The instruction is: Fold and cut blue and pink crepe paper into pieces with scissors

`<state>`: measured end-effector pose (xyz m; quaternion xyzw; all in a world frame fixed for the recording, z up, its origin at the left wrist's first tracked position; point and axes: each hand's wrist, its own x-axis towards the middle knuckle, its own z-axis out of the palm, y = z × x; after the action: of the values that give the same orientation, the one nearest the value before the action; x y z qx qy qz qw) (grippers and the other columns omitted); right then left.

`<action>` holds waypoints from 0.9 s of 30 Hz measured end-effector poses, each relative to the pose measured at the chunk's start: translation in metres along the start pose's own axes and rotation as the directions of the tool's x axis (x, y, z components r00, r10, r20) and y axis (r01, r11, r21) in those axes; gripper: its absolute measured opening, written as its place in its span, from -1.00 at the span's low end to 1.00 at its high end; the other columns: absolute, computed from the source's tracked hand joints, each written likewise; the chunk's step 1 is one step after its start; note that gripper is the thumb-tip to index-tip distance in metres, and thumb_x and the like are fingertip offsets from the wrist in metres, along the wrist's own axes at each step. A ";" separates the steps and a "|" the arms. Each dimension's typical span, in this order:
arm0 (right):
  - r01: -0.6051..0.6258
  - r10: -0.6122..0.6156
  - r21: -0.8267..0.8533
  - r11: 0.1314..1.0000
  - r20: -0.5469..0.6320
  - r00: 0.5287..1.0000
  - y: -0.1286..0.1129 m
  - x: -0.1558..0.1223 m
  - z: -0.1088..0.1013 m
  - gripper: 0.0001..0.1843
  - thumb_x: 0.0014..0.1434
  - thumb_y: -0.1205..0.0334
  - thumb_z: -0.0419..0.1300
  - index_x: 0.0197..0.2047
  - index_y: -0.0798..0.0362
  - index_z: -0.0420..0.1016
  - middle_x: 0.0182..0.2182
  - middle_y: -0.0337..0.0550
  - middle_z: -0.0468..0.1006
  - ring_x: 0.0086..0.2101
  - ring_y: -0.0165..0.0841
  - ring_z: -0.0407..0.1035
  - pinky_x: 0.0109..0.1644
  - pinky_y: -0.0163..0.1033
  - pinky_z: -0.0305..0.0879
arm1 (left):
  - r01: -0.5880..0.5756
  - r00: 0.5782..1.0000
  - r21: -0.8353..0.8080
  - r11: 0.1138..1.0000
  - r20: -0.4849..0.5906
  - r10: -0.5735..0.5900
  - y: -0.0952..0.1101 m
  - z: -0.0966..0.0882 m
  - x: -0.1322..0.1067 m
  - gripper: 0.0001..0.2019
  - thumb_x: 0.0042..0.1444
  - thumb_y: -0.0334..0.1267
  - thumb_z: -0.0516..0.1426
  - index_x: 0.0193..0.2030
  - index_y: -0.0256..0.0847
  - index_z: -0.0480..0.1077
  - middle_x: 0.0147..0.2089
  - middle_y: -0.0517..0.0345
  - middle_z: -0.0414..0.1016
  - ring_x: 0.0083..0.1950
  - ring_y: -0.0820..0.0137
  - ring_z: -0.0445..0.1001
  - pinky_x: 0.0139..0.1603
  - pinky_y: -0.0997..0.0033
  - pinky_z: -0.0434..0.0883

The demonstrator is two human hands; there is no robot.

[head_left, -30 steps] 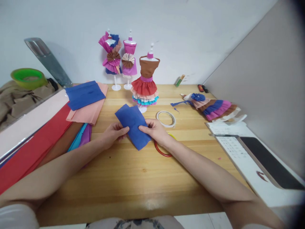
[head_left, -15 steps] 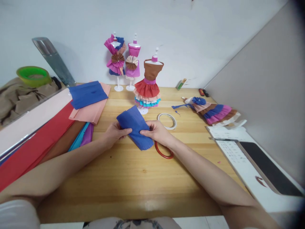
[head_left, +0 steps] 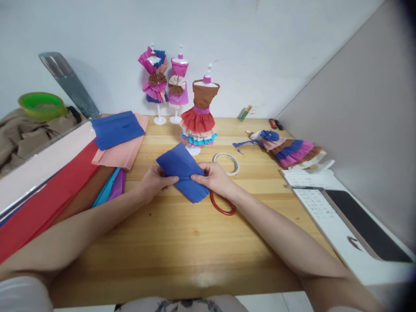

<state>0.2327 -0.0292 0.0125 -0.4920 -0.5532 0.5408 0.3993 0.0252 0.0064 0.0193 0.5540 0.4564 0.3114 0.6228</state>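
Observation:
A piece of blue crepe paper [head_left: 186, 171] is held up over the middle of the table, slanting down to the right. My left hand [head_left: 157, 182] pinches its left edge with the thumb on top. On the opposite edge, my right hand [head_left: 214, 177] grips it the same way; the fingers behind the paper are hidden. Just behind it stands a small dress form [head_left: 203, 97] in a brown top and tiered red, peach and blue skirt. A white tape roll [head_left: 237, 167] lies beyond my right wrist, and a red ring [head_left: 224, 210] lies partly under it.
Another blue sheet [head_left: 118, 130] rests on peach paper [head_left: 139, 143] at left, above long red paper [head_left: 61, 190]. Two dressed forms [head_left: 157, 82] stand by the wall. At right lie a paper dress [head_left: 289, 149] and a white board with a dark panel [head_left: 364, 221]. A glue stick [head_left: 246, 113] is at the back.
Both hands keep their hold on the blue paper, which looks slightly flatter and wider between them. The whole view has shifted a little.

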 end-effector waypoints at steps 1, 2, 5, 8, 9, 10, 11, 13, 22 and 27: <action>0.004 -0.004 0.012 1.000 -0.003 1.000 0.000 0.000 0.000 -0.70 -0.08 0.04 0.35 -0.40 0.10 0.49 -0.54 -0.28 0.46 -0.52 -0.43 0.29 -0.42 -0.31 0.23 | -0.008 1.000 -0.012 1.000 -0.003 0.008 0.001 0.000 0.000 -0.63 -0.29 -0.11 0.40 -0.63 -0.22 0.29 -0.71 0.29 0.27 -0.66 0.57 0.18 -0.62 0.51 0.12; 0.006 -0.006 0.025 1.000 -0.009 1.000 0.000 0.000 0.000 -0.69 -0.09 0.03 0.36 -0.40 0.10 0.49 -0.53 -0.28 0.47 -0.52 -0.43 0.30 -0.42 -0.31 0.23 | -0.013 1.000 -0.022 1.000 0.004 0.013 0.001 0.001 -0.001 -0.63 -0.27 -0.11 0.40 -0.62 -0.22 0.30 -0.70 0.28 0.28 -0.65 0.57 0.19 -0.62 0.51 0.13; -0.001 0.003 0.061 0.998 -0.033 0.999 0.002 0.000 0.002 -0.67 -0.09 0.01 0.38 -0.41 0.09 0.48 -0.54 -0.29 0.47 -0.52 -0.43 0.30 -0.42 -0.31 0.23 | 0.009 0.998 -0.032 0.999 0.069 -0.006 0.002 0.001 -0.002 -0.65 -0.27 -0.10 0.41 -0.57 -0.25 0.36 -0.66 0.24 0.35 -0.63 0.54 0.24 -0.60 0.50 0.18; -0.002 0.005 0.079 0.997 -0.041 0.999 0.003 0.001 0.004 -0.66 -0.10 0.00 0.39 -0.45 0.09 0.45 -0.56 -0.30 0.45 -0.53 -0.44 0.28 -0.42 -0.32 0.22 | 0.050 0.994 -0.038 0.998 0.101 -0.046 -0.002 0.001 -0.002 -0.64 -0.31 -0.11 0.44 -0.56 -0.24 0.37 -0.66 0.23 0.34 -0.63 0.52 0.25 -0.60 0.47 0.21; 0.000 0.003 0.083 0.997 -0.034 0.999 0.003 0.001 0.004 -0.66 -0.10 0.00 0.39 -0.45 0.08 0.46 -0.55 -0.30 0.45 -0.53 -0.44 0.29 -0.42 -0.32 0.23 | 0.050 0.995 -0.053 0.997 0.087 -0.045 -0.004 0.002 -0.002 -0.64 -0.32 -0.12 0.44 -0.56 -0.24 0.37 -0.66 0.23 0.34 -0.63 0.52 0.25 -0.60 0.47 0.21; 0.001 0.000 0.085 0.996 -0.021 1.000 0.003 0.001 0.004 -0.67 -0.10 0.01 0.40 -0.43 0.08 0.46 -0.55 -0.30 0.46 -0.52 -0.44 0.30 -0.41 -0.32 0.23 | 0.044 0.997 -0.070 0.997 0.071 -0.039 -0.005 0.002 -0.002 -0.63 -0.31 -0.13 0.44 -0.56 -0.23 0.36 -0.66 0.23 0.33 -0.63 0.52 0.25 -0.61 0.48 0.20; 0.000 0.000 0.086 0.996 -0.006 1.000 0.003 0.002 0.004 -0.67 -0.11 0.03 0.41 -0.42 0.08 0.47 -0.54 -0.30 0.47 -0.51 -0.43 0.31 -0.40 -0.32 0.24 | 0.035 0.998 -0.088 0.995 0.058 -0.030 -0.007 0.003 -0.002 -0.64 -0.31 -0.13 0.45 -0.56 -0.23 0.36 -0.66 0.23 0.34 -0.63 0.52 0.25 -0.61 0.48 0.20; -0.012 0.010 0.069 0.998 0.031 0.999 0.003 0.002 0.001 -0.68 -0.13 0.07 0.42 -0.39 0.09 0.48 -0.54 -0.31 0.48 -0.51 -0.43 0.32 -0.39 -0.32 0.26 | 0.014 0.999 -0.128 0.992 0.041 -0.009 -0.008 0.003 -0.003 -0.64 -0.31 -0.13 0.45 -0.55 -0.24 0.38 -0.64 0.23 0.35 -0.62 0.53 0.26 -0.62 0.50 0.19; 0.048 -0.004 -0.165 0.985 0.259 0.966 -0.009 -0.002 -0.020 -0.78 -0.08 0.16 0.38 -0.44 0.09 0.47 -0.53 -0.32 0.43 -0.49 -0.45 0.29 -0.43 -0.36 0.23 | 0.059 0.996 -0.292 0.955 -0.043 -0.074 0.002 -0.007 0.001 -0.63 -0.32 -0.01 0.47 -0.48 -0.26 0.58 -0.52 0.12 0.55 -0.43 0.39 0.48 -0.39 0.46 0.42; 0.025 -0.001 -0.162 0.986 0.146 0.989 -0.006 0.003 -0.033 -0.74 -0.06 0.09 0.39 -0.42 0.10 0.51 -0.54 -0.30 0.44 -0.51 -0.44 0.28 -0.42 -0.33 0.22 | -0.062 0.987 -0.354 0.933 -0.160 0.005 -0.008 -0.009 0.007 -0.66 -0.28 -0.05 0.48 -0.43 -0.24 0.62 -0.46 0.11 0.62 -0.41 0.39 0.51 -0.28 0.43 0.46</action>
<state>0.2634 -0.0188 0.0212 -0.4789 -0.6265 0.5253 0.3197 0.0189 0.0150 0.0096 0.4130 0.4302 0.4423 0.6699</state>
